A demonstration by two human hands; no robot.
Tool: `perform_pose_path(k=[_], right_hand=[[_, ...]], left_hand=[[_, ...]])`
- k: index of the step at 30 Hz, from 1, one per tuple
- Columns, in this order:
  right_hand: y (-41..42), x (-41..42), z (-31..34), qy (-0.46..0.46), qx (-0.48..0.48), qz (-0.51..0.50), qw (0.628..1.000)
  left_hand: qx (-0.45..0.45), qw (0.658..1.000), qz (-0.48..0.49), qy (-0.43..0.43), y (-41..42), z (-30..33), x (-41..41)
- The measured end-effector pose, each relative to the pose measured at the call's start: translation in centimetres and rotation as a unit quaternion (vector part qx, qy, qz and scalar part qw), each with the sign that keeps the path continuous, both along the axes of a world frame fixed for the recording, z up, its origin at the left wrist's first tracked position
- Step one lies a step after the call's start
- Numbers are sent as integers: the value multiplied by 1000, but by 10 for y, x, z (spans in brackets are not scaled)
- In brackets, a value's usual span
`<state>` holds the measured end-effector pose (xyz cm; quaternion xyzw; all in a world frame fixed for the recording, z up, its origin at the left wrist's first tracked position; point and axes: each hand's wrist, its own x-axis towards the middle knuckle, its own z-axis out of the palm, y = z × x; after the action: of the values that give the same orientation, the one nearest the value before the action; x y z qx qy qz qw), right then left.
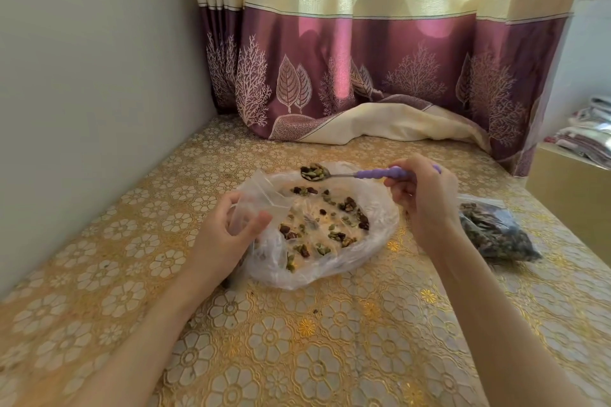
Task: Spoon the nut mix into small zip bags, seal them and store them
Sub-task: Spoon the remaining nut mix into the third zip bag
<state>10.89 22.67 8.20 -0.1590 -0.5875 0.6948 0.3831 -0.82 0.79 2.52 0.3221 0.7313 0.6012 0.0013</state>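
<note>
While right hand [426,198] grips spoon [350,172] by purple handle, loaded bowl hovers over far rim of large plastic bag [330,268] on bench [297,357]. Left hand [228,228] pinches small zip bag [261,198] at near-left rim; mouth state unclear. Risk: narrow or collapsed mouth, tilted spoon, nut mix [324,225] spills. Filled bag [492,230] lies right of large plastic bag.

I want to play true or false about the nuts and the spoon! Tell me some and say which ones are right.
1. The spoon is loaded with nuts. True.
2. The left hand holds the spoon. False: the right hand holds its purple handle.
3. The left hand holds a small clear zip bag. True.
4. The spoon's handle is green. False: it is purple.
5. A bag full of nut mix lies to the right of the right hand. True.
6. The big plastic sheet holds no nuts. False: loose nuts are scattered on it.
</note>
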Motion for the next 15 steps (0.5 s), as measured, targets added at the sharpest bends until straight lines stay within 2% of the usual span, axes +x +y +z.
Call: perform_pose_path(k=[4, 15], right_hand=[[-16, 0, 14, 16, 36, 55, 998], [-47, 5, 26, -3, 227, 120, 966]], left_hand=[[-19, 1000, 14, 16, 1, -2, 0], [-21, 1000, 7, -5, 0, -4, -5]])
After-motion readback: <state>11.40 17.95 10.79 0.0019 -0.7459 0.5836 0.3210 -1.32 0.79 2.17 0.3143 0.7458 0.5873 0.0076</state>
